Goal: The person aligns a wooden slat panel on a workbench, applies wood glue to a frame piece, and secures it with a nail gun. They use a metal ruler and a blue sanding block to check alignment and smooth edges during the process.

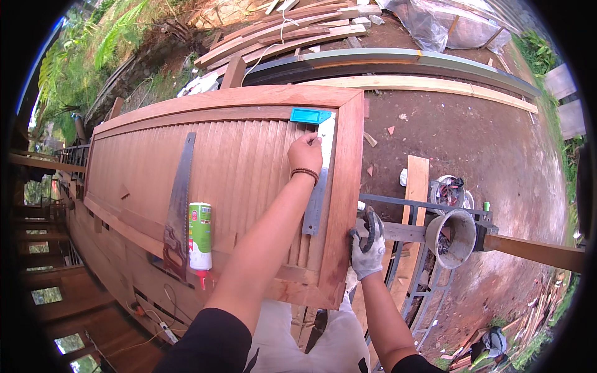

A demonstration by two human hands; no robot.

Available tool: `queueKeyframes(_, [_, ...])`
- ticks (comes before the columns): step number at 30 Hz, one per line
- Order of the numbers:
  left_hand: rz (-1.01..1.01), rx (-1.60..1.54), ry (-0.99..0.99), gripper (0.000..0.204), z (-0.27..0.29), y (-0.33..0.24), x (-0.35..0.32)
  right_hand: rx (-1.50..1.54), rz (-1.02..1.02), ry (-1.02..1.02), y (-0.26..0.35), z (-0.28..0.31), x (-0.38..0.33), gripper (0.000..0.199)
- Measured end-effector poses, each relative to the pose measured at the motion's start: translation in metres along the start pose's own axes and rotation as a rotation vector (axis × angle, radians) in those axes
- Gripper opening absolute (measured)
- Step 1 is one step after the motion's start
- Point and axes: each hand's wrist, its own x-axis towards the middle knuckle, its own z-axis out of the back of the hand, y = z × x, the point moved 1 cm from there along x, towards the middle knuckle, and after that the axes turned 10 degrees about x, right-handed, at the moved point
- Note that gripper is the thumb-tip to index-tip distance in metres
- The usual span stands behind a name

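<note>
A slatted wooden door lies flat before me. On its right end rests a try square with a blue handle and a long metal blade. My bare left hand, a beaded bracelet at its wrist, is closed in a pinch against the blade's upper part; what it pinches, if anything, is hidden. Beside the door's right edge is my right hand in a grey-white glove with dark fingertips, thumb and fingers curved but apart. A small white item shows near its fingertips.
Left on the door lie a handsaw and a green-and-white bottle with a red nozzle. A grey bucket stands at the right by a metal frame. Timber planks are stacked at the back, with long beams in front.
</note>
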Motion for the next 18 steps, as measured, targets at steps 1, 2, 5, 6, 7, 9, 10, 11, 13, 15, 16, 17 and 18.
queueKeyframes(1, [-0.017,0.034,-0.022,0.022,-0.005,-0.001,0.003,0.068,-0.061,0.001,-0.004,-0.002,-0.002,0.068])
queueKeyframes(2, [-0.043,0.077,-0.052,0.024,-0.009,-0.001,0.006,0.137,-0.121,0.003,-0.007,-0.007,-0.004,0.067])
queueKeyframes(5, [-0.066,0.108,-0.054,0.021,-0.015,-0.006,0.012,0.235,-0.217,0.016,-0.002,-0.012,0.001,0.063])
queueKeyframes(6, [-0.076,0.080,-0.043,0.021,-0.017,-0.006,0.013,0.213,-0.228,0.031,0.000,-0.013,0.002,0.061])
queueKeyframes(7, [-0.076,0.079,-0.046,0.021,-0.018,-0.004,0.012,0.191,-0.238,0.046,0.001,-0.014,0.002,0.060])
queueKeyframes(9, [-0.078,0.070,-0.053,0.021,-0.020,-0.003,0.012,0.240,-0.274,0.037,0.002,-0.017,0.002,0.058])
queueKeyframes(10, [-0.097,0.080,-0.059,0.021,-0.021,-0.004,0.011,0.247,-0.284,0.028,0.000,-0.019,0.001,0.058])
queueKeyframes(11, [-0.116,0.089,-0.066,0.021,-0.021,-0.004,0.010,0.253,-0.295,0.019,-0.001,-0.020,0.001,0.058])
queueKeyframes(13, [-0.139,0.091,-0.086,0.022,-0.020,-0.003,0.009,0.255,-0.331,0.032,0.000,-0.020,0.000,0.058])
queueKeyframes(15, [-0.158,0.068,-0.105,0.022,-0.020,-0.003,0.007,0.231,-0.329,0.044,-0.001,-0.020,-0.001,0.059])
queueKeyframes(16, [-0.144,0.086,-0.095,0.023,-0.019,-0.003,0.008,0.207,-0.308,0.051,-0.002,-0.019,-0.001,0.059])
queueKeyframes(17, [-0.130,0.104,-0.085,0.024,-0.019,-0.004,0.010,0.184,-0.287,0.057,-0.002,-0.019,-0.001,0.059])
queueKeyframes(18, [-0.110,0.122,-0.072,0.025,-0.018,-0.005,0.010,0.215,-0.298,0.049,-0.001,-0.018,-0.002,0.059])
